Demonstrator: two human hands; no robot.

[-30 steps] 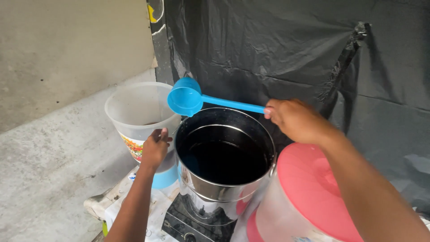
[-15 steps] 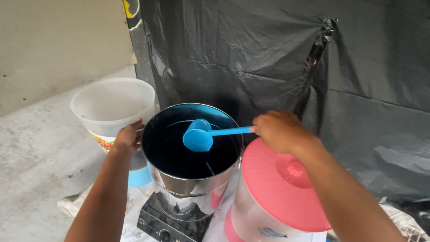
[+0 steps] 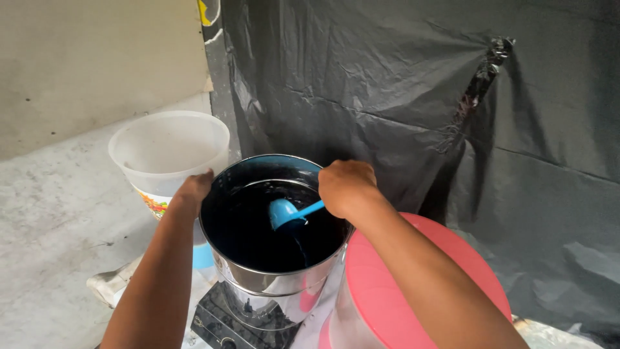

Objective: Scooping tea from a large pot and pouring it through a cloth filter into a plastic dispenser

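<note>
Blue ladle point(image 3: 284, 213) dipped into the steel pot point(image 3: 274, 274) of dark liquid.
Right hand point(image 3: 345, 186) has its fingers closed on the ladle handle above the pot; left hand point(image 3: 192, 189) grips the pot's left rim. Left of the pot, the translucent bucket point(image 3: 169, 148) looks empty; right, a pink-lidded container point(image 3: 387, 291).

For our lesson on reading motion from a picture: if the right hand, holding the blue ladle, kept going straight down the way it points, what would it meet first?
Most likely the dark liquid inside the steel pot. The right hand angles the blue ladle down into it; the scoop already sits at the surface, though depth is unclear.
</note>
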